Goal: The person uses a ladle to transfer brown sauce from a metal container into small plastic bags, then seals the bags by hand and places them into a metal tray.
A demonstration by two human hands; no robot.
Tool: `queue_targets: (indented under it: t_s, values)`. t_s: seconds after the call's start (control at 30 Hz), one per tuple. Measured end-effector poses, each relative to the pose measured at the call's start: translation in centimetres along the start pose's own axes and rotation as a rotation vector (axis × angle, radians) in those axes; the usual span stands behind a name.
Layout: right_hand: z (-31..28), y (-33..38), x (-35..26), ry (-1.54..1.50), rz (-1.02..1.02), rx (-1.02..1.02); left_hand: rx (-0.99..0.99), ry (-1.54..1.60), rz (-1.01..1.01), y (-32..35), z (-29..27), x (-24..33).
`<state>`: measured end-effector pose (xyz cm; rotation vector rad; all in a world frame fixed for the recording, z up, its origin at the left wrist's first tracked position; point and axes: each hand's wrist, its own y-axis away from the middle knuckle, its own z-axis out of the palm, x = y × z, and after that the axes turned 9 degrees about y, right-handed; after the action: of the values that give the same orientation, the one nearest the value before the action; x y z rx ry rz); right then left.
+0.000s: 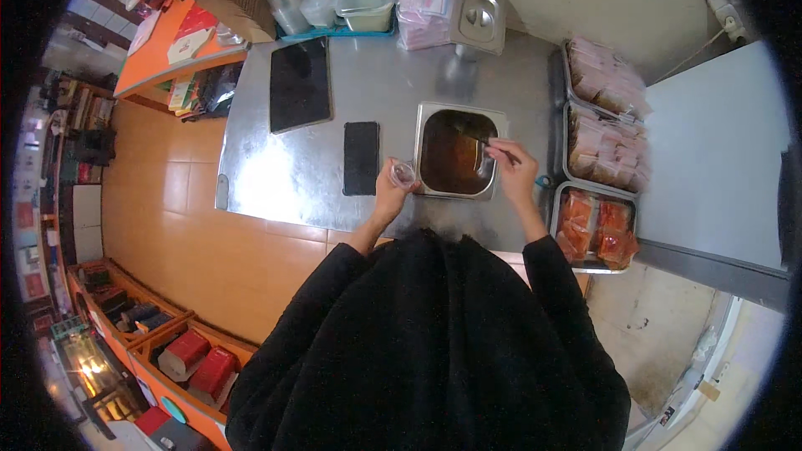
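A square steel food pan (459, 194) holding dark brown liquid (451, 154) stands on the steel table before me. My left hand (389, 197), at the pan's left side, is closed around a small clear plastic cup (403, 173); I cannot tell what is in it. Over the pan's right rim, the fingers of my right hand (516, 171) pinch the thin handle of a spoon (474, 139). The handle reaches in over the liquid, and the spoon's bowl cannot be made out.
Left of the pan lie a black phone (361, 159) and a dark tablet (301, 85). Behind it stand a lidded steel container (479, 21), a bag of packets (426, 17) and plastic tubs (364, 8). Trays of wrapped packets (608, 150) and red-orange packs (595, 225) line the right edge.
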<state>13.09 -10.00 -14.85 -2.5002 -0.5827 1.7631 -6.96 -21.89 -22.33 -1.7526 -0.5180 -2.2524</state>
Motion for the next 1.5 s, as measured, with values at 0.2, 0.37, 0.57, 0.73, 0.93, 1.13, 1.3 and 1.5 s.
queue_targets:
  t_s: [0.2, 0.37, 0.57, 0.73, 0.93, 1.13, 1.3, 1.5]
  values:
    - [0.0, 5.0, -3.2, 0.168, -0.162, -0.365, 0.045, -0.017, 0.050, 0.7, 1.1, 1.8]
    - [-0.8, 3.8, -3.2, 0.237, -0.233, -0.124, 0.020, -0.052, 0.014, 0.8, 0.9, 2.4]
    - [-0.7, 5.9, -1.2, 0.179, -0.214, -0.118, 0.002, -0.008, -0.002, 0.0, 1.1, 1.8]
    - [-1.0, 3.8, -1.6, 0.074, -0.145, 0.078, -0.026, -0.013, -0.012, 0.3, 2.7, 4.5]
    - [-1.9, 6.6, -0.1, 0.155, -0.189, -0.015, -0.001, -0.131, 0.041, -0.8, 2.1, 3.0]
    - [-0.4, 4.3, -1.5, 0.064, -0.177, 0.200, -0.043, -0.151, 0.092, -0.6, 2.7, 3.2]
    - [-2.1, 7.0, -0.2, 0.119, -0.117, -0.010, -0.051, -0.085, 0.050, -0.7, 2.2, 2.3]
    - [-1.2, 5.4, -1.1, 0.320, -0.255, 0.097, -0.047, -0.101, 0.057, -0.6, 2.9, 2.2]
